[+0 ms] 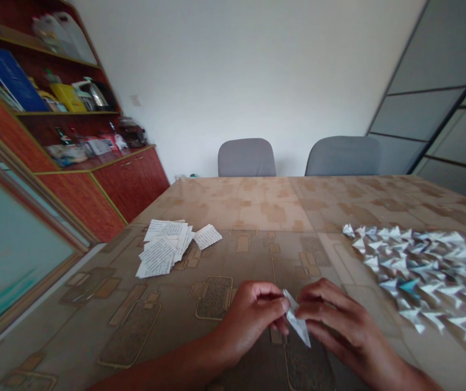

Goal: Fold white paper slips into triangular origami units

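Note:
A small white piece of folded paper (299, 326), narrow and pointed, is held between my two hands just above the table. My left hand (257, 312) pinches its upper left edge between thumb and fingers. On its other side, my right hand (338, 320) has its fingers bent and closed against the paper. To the left lies a loose pile of printed paper pieces (163, 247), with one piece (208, 237) slightly apart. At the right stand many small folded paper figures (423, 271) in rows, mostly white, one with a teal patch.
The table (253, 203) has a brown patterned cover. Two grey chairs (247, 157) stand at its far side, before a white wall. A red-brown shelf cabinet (131, 179) with bottles, a kettle and boxes is at the left. Grey panels (432, 70) line the right.

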`<state>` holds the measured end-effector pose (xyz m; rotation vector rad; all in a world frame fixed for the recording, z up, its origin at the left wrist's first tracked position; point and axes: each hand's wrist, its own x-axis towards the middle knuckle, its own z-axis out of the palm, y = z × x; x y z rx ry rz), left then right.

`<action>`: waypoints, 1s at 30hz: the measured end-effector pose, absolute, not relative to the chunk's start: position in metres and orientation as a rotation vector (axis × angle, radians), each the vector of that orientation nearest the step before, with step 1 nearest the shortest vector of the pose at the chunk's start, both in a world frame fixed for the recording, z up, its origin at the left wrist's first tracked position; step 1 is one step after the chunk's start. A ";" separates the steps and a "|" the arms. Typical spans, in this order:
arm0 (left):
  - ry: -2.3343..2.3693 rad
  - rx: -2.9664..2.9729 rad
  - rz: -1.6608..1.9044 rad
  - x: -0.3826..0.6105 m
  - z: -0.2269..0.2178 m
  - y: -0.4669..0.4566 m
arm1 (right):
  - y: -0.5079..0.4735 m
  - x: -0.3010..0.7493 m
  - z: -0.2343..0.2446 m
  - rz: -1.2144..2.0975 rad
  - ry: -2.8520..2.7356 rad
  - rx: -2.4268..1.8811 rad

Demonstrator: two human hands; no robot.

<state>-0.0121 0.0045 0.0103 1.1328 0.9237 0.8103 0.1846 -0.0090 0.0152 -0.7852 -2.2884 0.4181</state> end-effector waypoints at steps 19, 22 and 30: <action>0.856 1.094 0.773 -0.013 0.007 0.002 | -0.008 0.173 0.011 0.764 -1.916 -1.019; 0.833 1.098 0.774 -0.014 0.005 0.001 | -0.007 0.172 0.008 0.801 -1.878 -1.037; 0.828 1.090 0.839 -0.011 0.000 -0.001 | -0.008 0.171 0.002 0.889 -1.774 -1.102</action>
